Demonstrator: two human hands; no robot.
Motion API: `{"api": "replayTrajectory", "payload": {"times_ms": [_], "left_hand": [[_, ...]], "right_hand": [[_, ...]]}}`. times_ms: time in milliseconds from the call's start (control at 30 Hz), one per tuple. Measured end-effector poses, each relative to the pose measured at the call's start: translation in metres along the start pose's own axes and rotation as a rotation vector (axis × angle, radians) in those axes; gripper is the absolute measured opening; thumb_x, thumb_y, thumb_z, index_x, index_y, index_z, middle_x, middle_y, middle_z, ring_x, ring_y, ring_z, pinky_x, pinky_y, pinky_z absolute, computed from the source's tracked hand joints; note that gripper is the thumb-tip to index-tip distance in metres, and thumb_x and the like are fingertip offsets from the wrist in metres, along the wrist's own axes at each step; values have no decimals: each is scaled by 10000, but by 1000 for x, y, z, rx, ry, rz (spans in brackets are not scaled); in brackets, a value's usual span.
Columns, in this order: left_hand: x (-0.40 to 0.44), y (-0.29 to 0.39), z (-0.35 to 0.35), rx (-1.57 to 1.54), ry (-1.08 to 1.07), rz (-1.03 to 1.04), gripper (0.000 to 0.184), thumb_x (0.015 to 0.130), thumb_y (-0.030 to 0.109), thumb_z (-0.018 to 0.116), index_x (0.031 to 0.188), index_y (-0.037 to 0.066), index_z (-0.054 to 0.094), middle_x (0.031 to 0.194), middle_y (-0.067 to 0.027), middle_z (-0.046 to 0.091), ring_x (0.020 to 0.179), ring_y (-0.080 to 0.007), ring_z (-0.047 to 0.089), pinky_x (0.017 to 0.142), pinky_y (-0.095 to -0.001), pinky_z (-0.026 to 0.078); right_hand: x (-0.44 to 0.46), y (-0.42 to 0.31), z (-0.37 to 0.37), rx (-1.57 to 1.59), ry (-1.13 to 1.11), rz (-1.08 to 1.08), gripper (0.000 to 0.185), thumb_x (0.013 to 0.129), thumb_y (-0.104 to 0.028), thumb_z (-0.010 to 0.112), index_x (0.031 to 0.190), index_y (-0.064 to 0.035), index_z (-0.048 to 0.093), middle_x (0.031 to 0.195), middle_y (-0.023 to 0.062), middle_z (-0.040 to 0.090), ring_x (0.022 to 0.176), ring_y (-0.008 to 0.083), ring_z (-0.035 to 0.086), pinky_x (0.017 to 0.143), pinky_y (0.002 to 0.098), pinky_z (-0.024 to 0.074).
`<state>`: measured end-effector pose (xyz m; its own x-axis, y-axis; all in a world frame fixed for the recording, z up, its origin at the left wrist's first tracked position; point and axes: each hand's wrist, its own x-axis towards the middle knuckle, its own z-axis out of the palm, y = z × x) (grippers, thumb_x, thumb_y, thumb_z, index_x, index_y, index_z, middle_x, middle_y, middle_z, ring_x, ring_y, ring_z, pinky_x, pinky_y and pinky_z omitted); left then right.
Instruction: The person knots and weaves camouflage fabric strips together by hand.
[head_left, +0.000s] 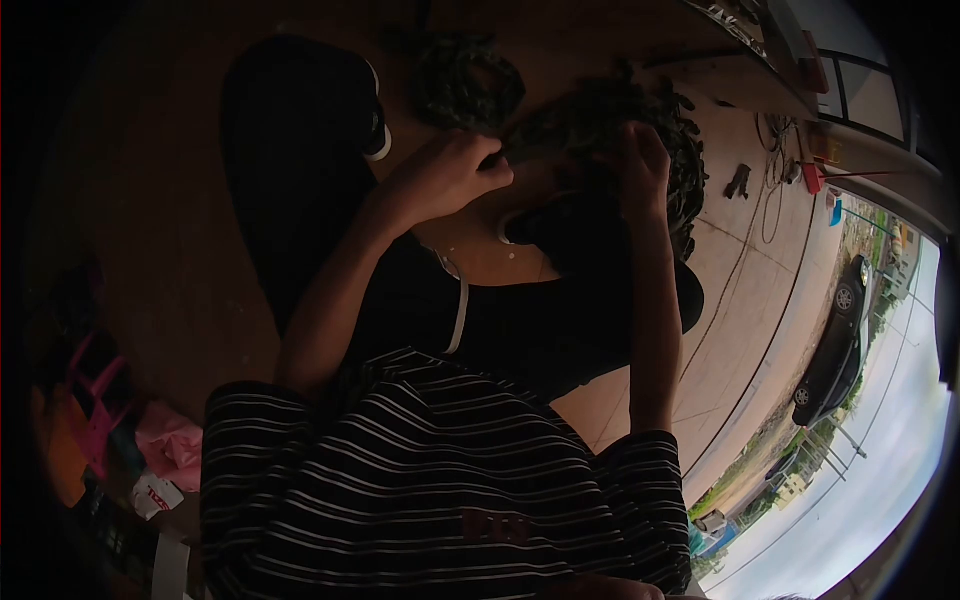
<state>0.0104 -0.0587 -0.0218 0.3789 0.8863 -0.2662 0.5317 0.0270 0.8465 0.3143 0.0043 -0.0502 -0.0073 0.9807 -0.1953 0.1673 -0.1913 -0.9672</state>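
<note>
My left hand (455, 178) is closed, its thumb and fingers pressed together at one end of a dark green, leafy-looking strand (560, 130). The strand runs across to my right hand (643, 165), whose fingers are bent and pinched on it. Its exact kind is hard to make out in the dim light. A loop of similar dark leafy material (465, 85) lies on the floor beyond my left hand. More of it forms a heap (685, 150) around and to the right of my right hand.
My legs (300, 170) are bent on either side of the tiled floor (745, 240). A cord, a dark scrap (738, 182) and a red dustpan (812, 178) lie to the right. Outside stands a dark car (835, 340). Pink bags (168, 443) are at lower left.
</note>
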Motion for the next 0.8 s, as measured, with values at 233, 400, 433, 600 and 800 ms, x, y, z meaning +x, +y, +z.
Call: {"api": "replayTrajectory", "payload": {"times_ms": [233,400,433,600,800], "left_hand": [[-6,2,2,38,-44,-10,384,1058,353,636,1046,-30,658,821,-130,679,753,-247,701,726,-421,552],[-9,0,10,69,111,120,385,1036,319,666,1206,-26,641,968,-158,738,895,-288,753,813,-425,599],[-9,3,9,78,114,120,385,1036,319,666,1206,-26,641,968,-158,738,895,-288,753,813,-425,599],[-25,30,56,-91,12,230,413,1023,346,678,1236,-3,618,1010,-180,722,907,-309,739,813,-437,589],[-5,7,-1,114,162,283,213,1066,191,580,974,0,566,934,-142,606,907,-286,653,808,-415,523]], "right_hand": [[11,15,-14,-129,95,16,229,1081,-224,638,1175,-16,648,971,55,689,798,128,709,710,263,592],[2,4,-10,-797,116,-85,229,1041,-91,593,1256,-18,628,1171,141,728,1056,291,737,903,398,600],[-4,-5,-4,-789,118,-90,229,1041,-91,593,1256,-18,628,1171,141,728,1056,291,737,903,398,600],[-77,-42,-1,-542,-545,-436,534,850,-54,710,1376,-64,622,1542,168,548,1494,401,441,1226,506,357],[-28,-29,40,-684,-691,-763,215,876,-20,643,1074,-5,726,921,179,739,845,339,755,713,412,577]]}}
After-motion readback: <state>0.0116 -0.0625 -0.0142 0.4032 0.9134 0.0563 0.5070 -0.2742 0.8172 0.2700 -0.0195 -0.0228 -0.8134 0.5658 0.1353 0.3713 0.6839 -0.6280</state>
